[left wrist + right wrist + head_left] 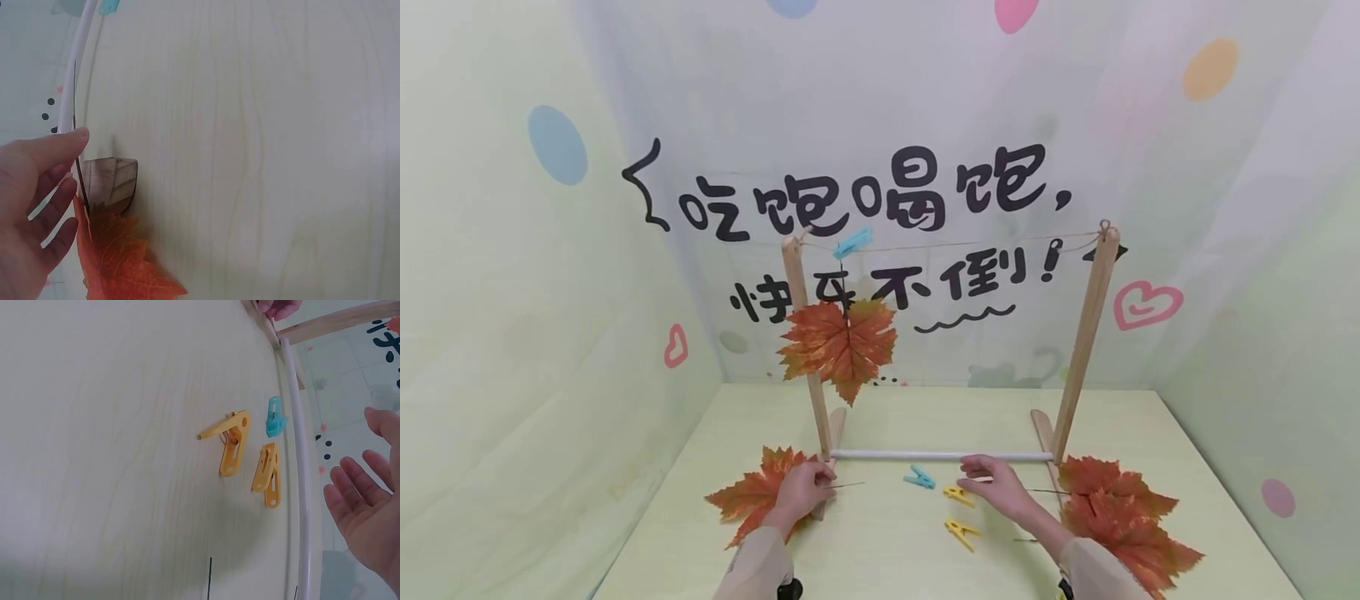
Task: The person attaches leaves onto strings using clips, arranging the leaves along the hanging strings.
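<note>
The left hand (pixel 801 496) is reaching forward over the table (pixel 880 575), its thumb and fingertips pinching the thin stem of an orange leaf (pixel 748 496). In the left wrist view the thumb is pressing the stem from above; the lower fingers are bending loosely, standing a little apart. The leaf is spreading to the left of the hand, beside the foot of the left post (pixel 795 275), with its stem tip pointing inward.

The right hand (pixel 996 483) is hovering near the white rod (pixel 895 455) — gripping nothing, its fingers gently curving and the thumb standing apart from them. It is hanging near a yellow clip (pixel 958 496); a second yellow clip (pixel 962 533) and a blue clip (pixel 919 477) are lying close by.

Two more leaves (pixel 1120 517) are lying beside the right forearm, overlapping. Above, another blue clip (pixel 853 243) is holding a hanging leaf (pixel 842 340) on the string (pixel 940 247) — the string is running between the left post and the right post (pixel 1086 342).
</note>
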The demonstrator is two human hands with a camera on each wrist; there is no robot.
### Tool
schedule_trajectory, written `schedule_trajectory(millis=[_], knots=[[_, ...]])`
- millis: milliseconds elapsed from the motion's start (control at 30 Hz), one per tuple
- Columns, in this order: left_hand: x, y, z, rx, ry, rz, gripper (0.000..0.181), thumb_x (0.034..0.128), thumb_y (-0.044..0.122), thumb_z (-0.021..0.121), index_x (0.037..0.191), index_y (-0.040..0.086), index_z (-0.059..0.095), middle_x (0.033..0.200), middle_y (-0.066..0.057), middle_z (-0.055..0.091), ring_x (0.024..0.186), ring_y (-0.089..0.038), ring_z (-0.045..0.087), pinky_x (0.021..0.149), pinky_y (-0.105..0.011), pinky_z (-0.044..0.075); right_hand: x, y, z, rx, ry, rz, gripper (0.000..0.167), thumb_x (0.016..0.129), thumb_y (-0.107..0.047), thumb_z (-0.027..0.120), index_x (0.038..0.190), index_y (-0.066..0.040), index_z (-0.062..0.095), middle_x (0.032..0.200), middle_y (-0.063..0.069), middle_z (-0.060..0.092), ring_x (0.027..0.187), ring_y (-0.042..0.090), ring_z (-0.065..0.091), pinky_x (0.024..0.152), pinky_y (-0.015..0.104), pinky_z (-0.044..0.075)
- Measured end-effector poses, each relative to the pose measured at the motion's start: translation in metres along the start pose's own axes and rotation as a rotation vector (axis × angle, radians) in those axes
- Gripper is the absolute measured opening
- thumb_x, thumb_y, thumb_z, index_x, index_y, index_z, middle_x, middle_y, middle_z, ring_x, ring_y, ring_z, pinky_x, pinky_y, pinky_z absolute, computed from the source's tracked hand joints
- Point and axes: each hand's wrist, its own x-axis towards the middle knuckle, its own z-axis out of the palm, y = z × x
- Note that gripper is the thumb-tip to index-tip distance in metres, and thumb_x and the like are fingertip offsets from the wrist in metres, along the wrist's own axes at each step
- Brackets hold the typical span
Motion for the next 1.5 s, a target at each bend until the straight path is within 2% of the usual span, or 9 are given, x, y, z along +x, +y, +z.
schedule_trajectory(millis=[167,400,600,700,933,1067,1267,1500], knots=[[-0.001,-0.002,0.004,-0.008,-0.007,0.028,0.014,0.0709,0.005,0.075,0.081,0.008,0.067,0.076,0.002,0.061,0.068,-0.011,0.052,0.06,-0.026,0.044,-0.004,-0.006,0.002,-0.006,0.002,-0.009,0.039,0.083,-0.012,0.065,0.114,0.01,0.055,0.106,0.025,0.059,0.096,0.033,0.058,0.076,0.028,0.05],[-0.003,-0.005,0.007,-0.004,0.008,0.079,0.009,0.072,0.006,0.074,0.077,0.009,0.068,0.073,0.003,0.063,0.066,-0.008,0.054,0.059,-0.024,0.045,-0.013,-0.028,0.003,0.013,-0.008,-0.038,0.032,0.083,-0.003,0.063,0.11,0.013,0.055,0.103,0.028,0.058,0.095,0.041,0.056,0.073,0.03,0.05],[-0.002,-0.007,0.005,-0.017,-0.006,0.072,0.005,0.0739,0.006,0.073,0.077,0.01,0.07,0.074,0.003,0.063,0.066,-0.008,0.053,0.058,-0.024,0.045,-0.004,-0.002,0.01,-0.004,0.0,-0.032,0.038,0.083,-0.01,0.065,0.113,0.01,0.054,0.105,0.026,0.059,0.094,0.033,0.058,0.075,0.026,0.049],[-0.001,-0.008,0.004,-0.02,-0.014,0.071,0.006,0.0741,0.005,0.072,0.078,0.01,0.071,0.075,0.002,0.064,0.067,-0.008,0.053,0.059,-0.024,0.046,0.001,0.009,0.014,-0.002,0.002,-0.036,0.04,0.082,-0.011,0.067,0.112,0.01,0.054,0.105,0.026,0.059,0.095,0.034,0.058,0.077,0.026,0.049],[0.0,-0.007,0.001,-0.022,-0.005,0.07,0.008,0.0728,0.003,0.073,0.078,0.01,0.072,0.077,0.001,0.065,0.072,-0.013,0.056,0.062,-0.027,0.048,0.004,0.016,0.019,-0.055,0.033,-0.073,0.036,0.08,-0.009,0.068,0.108,0.01,0.057,0.102,0.025,0.06,0.093,0.038,0.058,0.076,0.028,0.05],[0.001,-0.003,-0.006,-0.036,0.016,0.08,0.009,0.0724,0.001,0.072,0.077,0.009,0.072,0.08,-0.001,0.064,0.074,-0.016,0.056,0.063,-0.029,0.049,0.003,0.015,0.018,-0.105,0.075,-0.095,0.033,0.078,-0.006,0.069,0.105,0.01,0.059,0.099,0.024,0.062,0.09,0.037,0.059,0.071,0.031,0.052],[0.006,0.006,-0.019,-0.08,0.018,0.112,0.009,0.0739,-0.002,0.07,0.081,0.003,0.072,0.079,-0.004,0.066,0.068,-0.014,0.057,0.058,-0.025,0.05,0.002,0.012,0.016,-0.152,0.079,-0.095,0.032,0.078,-0.006,0.069,0.104,0.008,0.059,0.1,0.022,0.062,0.091,0.037,0.059,0.071,0.033,0.051],[0.012,0.03,-0.035,-0.191,-0.011,0.121,0.009,0.0759,0.0,0.069,0.085,0.0,0.071,0.077,-0.005,0.065,0.068,-0.013,0.057,0.057,-0.021,0.049,0.001,0.02,0.015,-0.246,0.081,-0.049,0.034,0.075,-0.011,0.072,0.104,0.005,0.061,0.101,0.019,0.063,0.094,0.034,0.057,0.076,0.044,0.049]])
